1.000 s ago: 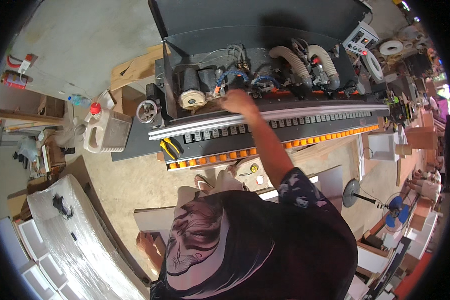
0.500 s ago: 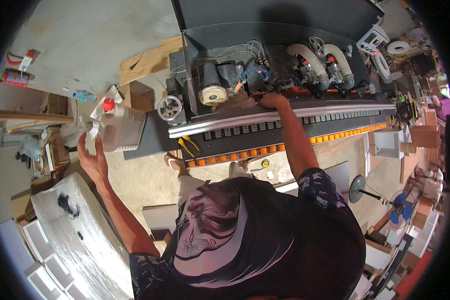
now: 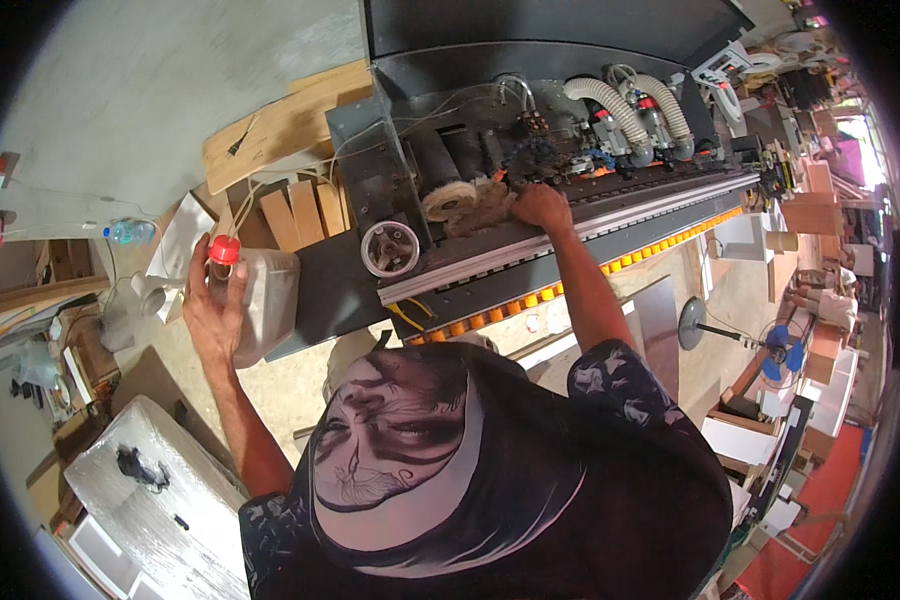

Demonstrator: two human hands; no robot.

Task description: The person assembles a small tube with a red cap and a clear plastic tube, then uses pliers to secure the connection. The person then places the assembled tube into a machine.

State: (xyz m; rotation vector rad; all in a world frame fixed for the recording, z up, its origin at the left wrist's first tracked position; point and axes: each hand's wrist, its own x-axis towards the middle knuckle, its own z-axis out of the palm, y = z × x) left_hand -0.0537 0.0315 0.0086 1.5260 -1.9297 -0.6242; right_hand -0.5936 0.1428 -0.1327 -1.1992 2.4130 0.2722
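Note:
My left hand (image 3: 216,318) is closed around the neck area of a translucent plastic jug (image 3: 268,300) with a red cap. The jug is beside the left end of a long dark machine, and its handle is hidden behind my fingers. Over the machine's bed, my right hand (image 3: 544,208) reaches past the silver rail (image 3: 570,240) with its fingers curled down. What those fingers grip or touch is hidden. Just left of it are a pale fluffy roller (image 3: 450,202) and a heap of tan dust (image 3: 485,212).
A handwheel (image 3: 390,249) sits at the machine's left end, with yellow-handled pliers (image 3: 412,316) below it. Orange rollers (image 3: 530,300) line the near edge. Ribbed hoses (image 3: 610,110) rise at the back. A plastic-wrapped block (image 3: 170,480) stands lower left; a fan (image 3: 775,350) is at right.
My left hand has moved right onto the jug, from beside it to around its neck. My right hand stays over the machine bed. The whole view has shifted and turned.

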